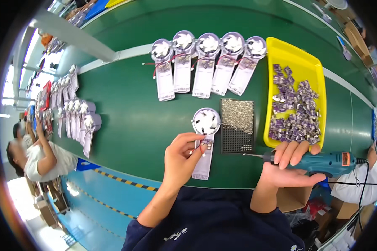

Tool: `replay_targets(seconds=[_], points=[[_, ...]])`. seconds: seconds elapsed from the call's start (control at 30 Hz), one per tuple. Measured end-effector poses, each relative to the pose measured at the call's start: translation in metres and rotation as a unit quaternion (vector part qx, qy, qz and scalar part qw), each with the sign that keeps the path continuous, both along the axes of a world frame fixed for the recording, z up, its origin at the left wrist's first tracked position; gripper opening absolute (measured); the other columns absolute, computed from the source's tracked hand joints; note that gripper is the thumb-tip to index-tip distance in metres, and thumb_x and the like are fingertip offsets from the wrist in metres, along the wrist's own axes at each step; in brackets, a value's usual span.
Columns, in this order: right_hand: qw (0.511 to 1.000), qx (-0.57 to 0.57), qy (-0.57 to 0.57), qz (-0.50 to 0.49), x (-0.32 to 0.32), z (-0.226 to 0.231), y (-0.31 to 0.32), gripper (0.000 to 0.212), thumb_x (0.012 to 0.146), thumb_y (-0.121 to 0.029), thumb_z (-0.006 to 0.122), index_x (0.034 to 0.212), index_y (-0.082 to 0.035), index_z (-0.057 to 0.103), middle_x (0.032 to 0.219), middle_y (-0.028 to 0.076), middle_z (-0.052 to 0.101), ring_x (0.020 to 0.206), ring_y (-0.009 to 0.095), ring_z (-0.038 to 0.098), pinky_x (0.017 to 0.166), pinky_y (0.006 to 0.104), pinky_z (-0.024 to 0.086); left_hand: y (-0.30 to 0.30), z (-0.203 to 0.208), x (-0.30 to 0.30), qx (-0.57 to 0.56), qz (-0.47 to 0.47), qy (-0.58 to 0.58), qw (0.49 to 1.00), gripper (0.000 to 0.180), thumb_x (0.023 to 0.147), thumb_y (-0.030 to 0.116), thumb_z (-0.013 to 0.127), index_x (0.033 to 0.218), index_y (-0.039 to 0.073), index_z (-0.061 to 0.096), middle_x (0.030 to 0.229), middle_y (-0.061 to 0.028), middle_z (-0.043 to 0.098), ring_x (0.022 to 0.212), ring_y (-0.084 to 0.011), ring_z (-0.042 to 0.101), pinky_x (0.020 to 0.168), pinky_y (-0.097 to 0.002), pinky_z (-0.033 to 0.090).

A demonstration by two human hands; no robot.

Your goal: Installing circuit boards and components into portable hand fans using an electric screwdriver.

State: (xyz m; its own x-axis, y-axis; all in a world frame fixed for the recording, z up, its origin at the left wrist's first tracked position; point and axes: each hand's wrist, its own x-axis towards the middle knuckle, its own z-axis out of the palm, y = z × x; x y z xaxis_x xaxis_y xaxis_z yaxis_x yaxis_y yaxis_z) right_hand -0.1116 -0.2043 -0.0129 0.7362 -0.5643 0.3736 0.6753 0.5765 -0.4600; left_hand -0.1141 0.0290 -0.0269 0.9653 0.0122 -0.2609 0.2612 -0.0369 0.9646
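Note:
In front of me on the green table lies a pale lilac handheld-fan half-shell (202, 167), its round head with white fan blades (206, 121) pointing away. My left hand (181, 157) pinches at a small purple circuit board (206, 145) in the handle, with thin red and white wires around the fingertips. My right hand (287, 163) grips a teal electric screwdriver (329, 164), its bit pointing left, above the table's near edge. Between the fan and the right hand sits a black screw tray (237, 140), its far part filled with silvery screws.
Several similar fan half-shells (203, 77) lie in a row further back. A yellow bin (297, 50) at the right holds many small purple circuit boards (295, 121). More fan shells (77, 113) stand at the left, near a person (50, 159). A black cord (364, 188) trails from the screwdriver.

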Motion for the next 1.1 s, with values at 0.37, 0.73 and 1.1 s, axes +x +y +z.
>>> replay_targets(seconds=[0.37, 0.73, 1.1], points=[[1.000, -0.008, 0.016, 0.000, 0.001, 0.011, 0.008, 0.071, 0.090, -0.074, 0.053, 0.116, -0.009, 0.047, 0.073, 0.003, 0.050, 0.048, 0.013, 0.044, 0.046, 0.0275, 0.038, 0.008, 0.014, 0.001, 0.001, -0.009, 0.010, 1.000, 0.024, 0.089, -0.010, 0.069, 0.112, -0.006, 0.067, 0.116, -0.0120, 0.066, 0.099, -0.0154, 0.069, 0.082, -0.0238, 0.055], [1.000, 0.001, -0.003, -0.006, 0.000, 0.005, 0.006, 0.074, 0.092, -0.077, 0.046, 0.119, -0.008, 0.042, 0.076, 0.006, 0.052, 0.049, 0.014, 0.047, 0.043, 0.0283, 0.043, 0.039, 0.022, -0.007, -0.018, 0.021, -0.041, 0.999, 0.026, 0.086, -0.012, 0.070, 0.110, -0.004, 0.072, 0.119, -0.0119, 0.064, 0.098, -0.0130, 0.068, 0.075, -0.0212, 0.052], [0.996, 0.018, 0.044, -0.071, 0.002, 0.011, 0.018, 0.071, 0.093, -0.075, 0.045, 0.113, -0.007, 0.044, 0.069, 0.004, 0.048, 0.043, 0.012, 0.043, 0.037, 0.0256, 0.038, 0.160, 0.014, 0.146, 0.095, 0.126, -0.158, 0.975, 0.026, 0.091, 0.005, 0.073, 0.116, -0.003, 0.072, 0.108, -0.0086, 0.070, 0.094, -0.0127, 0.065, 0.081, -0.0246, 0.052]])
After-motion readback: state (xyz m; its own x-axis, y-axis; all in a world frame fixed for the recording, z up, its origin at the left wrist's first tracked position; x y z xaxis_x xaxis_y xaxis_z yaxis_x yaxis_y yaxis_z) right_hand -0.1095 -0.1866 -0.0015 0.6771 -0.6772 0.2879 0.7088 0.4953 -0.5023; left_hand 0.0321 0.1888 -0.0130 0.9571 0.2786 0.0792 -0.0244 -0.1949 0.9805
